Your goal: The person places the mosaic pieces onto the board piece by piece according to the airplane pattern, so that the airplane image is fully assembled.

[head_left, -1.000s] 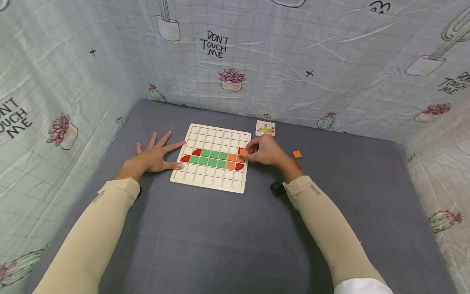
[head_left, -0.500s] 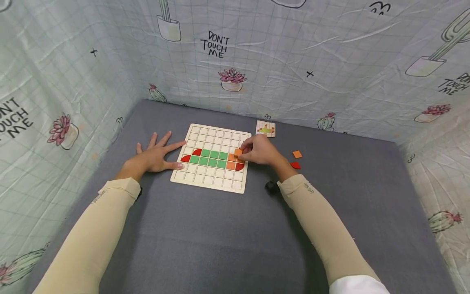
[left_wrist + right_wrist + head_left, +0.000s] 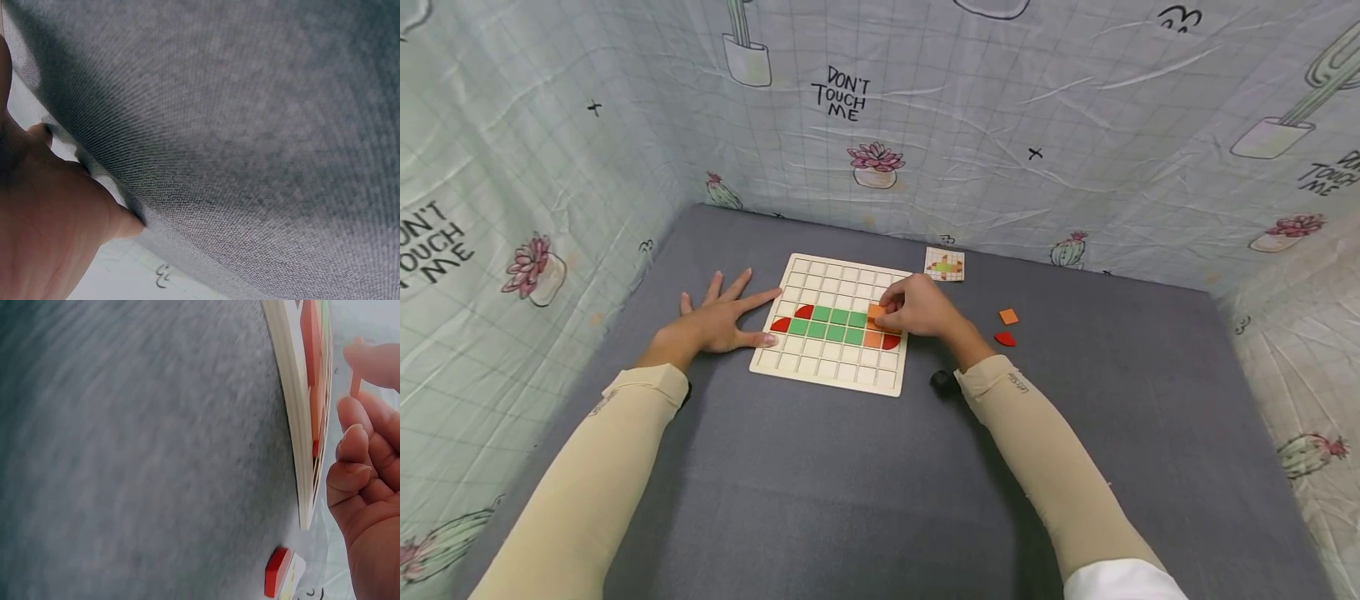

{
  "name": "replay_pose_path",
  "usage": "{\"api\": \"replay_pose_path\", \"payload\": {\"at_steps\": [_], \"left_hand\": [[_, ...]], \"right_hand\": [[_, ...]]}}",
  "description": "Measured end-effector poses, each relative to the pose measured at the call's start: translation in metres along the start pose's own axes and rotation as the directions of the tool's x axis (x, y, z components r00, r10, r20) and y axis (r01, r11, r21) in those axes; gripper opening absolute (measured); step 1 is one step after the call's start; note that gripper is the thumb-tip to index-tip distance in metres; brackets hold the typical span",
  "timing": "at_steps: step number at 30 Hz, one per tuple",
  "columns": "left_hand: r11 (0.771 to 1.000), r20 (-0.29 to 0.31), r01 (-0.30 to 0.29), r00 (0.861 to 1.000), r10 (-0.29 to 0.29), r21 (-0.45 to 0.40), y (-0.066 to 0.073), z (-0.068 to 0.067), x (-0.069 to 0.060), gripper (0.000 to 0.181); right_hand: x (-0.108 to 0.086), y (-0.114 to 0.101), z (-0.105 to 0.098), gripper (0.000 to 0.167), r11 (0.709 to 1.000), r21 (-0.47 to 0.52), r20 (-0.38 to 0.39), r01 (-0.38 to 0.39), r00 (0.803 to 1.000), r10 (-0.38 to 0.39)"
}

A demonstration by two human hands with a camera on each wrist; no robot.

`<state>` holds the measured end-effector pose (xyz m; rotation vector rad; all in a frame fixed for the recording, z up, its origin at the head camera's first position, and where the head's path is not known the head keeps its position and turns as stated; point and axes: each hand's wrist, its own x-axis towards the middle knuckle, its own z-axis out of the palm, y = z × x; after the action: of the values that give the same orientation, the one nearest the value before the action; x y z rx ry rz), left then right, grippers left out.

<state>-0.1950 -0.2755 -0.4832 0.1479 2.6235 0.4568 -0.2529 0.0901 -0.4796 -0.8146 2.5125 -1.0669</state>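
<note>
A cream grid board lies on the grey table, with green square tiles in two rows across it. Red rounded tiles sit at the left end, and an orange tile and another red one near the right. My left hand is spread flat at the board's left edge, thumb and index fingertips touching it. Above the board's right part, my right hand pinches an orange square tile between thumb and fingers, clear of the surface. That hand hides some cells beneath it.
Right of the board lie a loose orange square tile and a red rounded tile. Behind the board's right corner is a small pattern card. A patterned cloth hangs along the back and sides.
My right hand has shifted left over the board with the orange tile, uncovering the loose red tile to its right. The left hand stays where it was.
</note>
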Motion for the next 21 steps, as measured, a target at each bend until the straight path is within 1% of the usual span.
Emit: {"api": "replay_pose_path", "payload": {"at_steps": [5,12,21], "left_hand": [[1.000,-0.001,-0.001,1.000,0.001,-0.001,-0.006,0.003,0.006,0.115],[1.000,0.003,0.006,1.000,-0.006,-0.006,-0.006,0.002,0.005,0.117],[1.000,0.007,0.010,1.000,-0.010,0.000,-0.006,0.002,0.005,0.118]], "right_hand": [[0.005,-0.005,0.003,0.019,1.000,-0.025,0.002,0.000,1.000,0.000],[0.011,-0.012,0.007,0.019,0.999,-0.050,-0.014,0.010,1.000,-0.011],[0.018,-0.017,0.012,0.016,0.998,-0.065,-0.011,-0.024,1.000,0.023]]}}
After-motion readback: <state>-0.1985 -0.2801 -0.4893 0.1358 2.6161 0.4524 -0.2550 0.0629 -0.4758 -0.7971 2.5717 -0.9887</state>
